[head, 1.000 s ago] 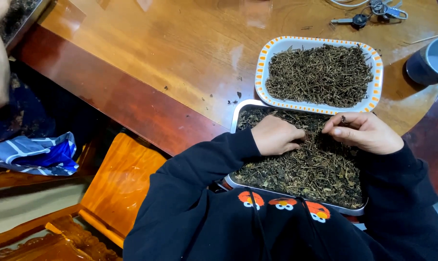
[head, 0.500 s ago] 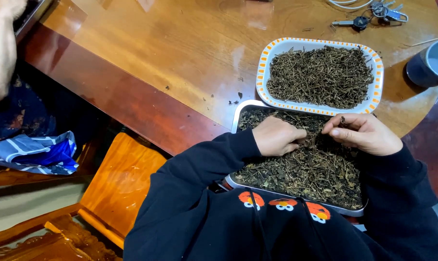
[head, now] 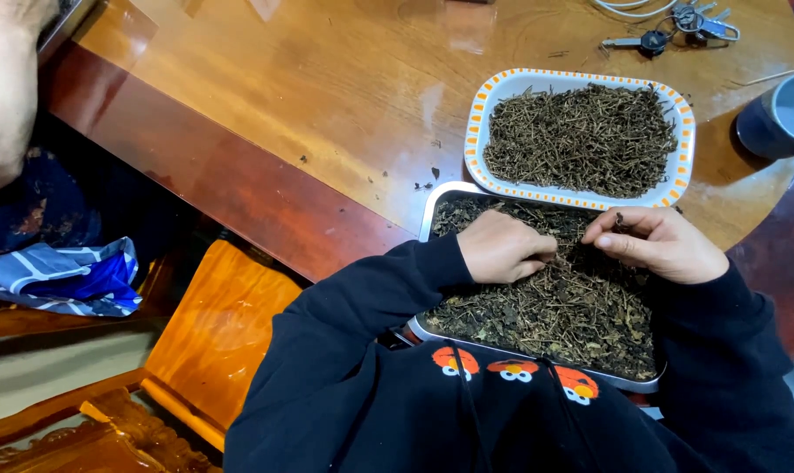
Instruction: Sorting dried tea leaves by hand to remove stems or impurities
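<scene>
While both hands are kept over the metal tray, the scene is logged as follows.

Landmark: metal tray [head: 432,206], rectangular, steel, set at the near edge of the wooden table [head: 327,96], partly over the person's lap.
Tray contents: dried leaves and stems [head: 546,315], dark, loose, spread across the whole tray.
Left hand [head: 500,247]: laid on the leaves at the tray's far left part, fingers curled inward in a loose fist; whether anything is pinched cannot be told.
Right hand [head: 655,243]: held over the tray's far right part, thumb and forefinger closed on a small dark bit [head: 618,221] of the leaf matter.
Patterned dish [head: 480,114]: white, orange-and-white rim, placed just beyond the tray, touching or nearly so; filled with sorted dried stems [head: 581,138].
Mug [head: 778,118]: blue-grey, seen beyond the tray to the right.
Keys [head: 677,26]: found well beyond the tray, past the dish.
Other person's arm [head: 7,96]: seen far left of the tray, at the table edge.
</scene>
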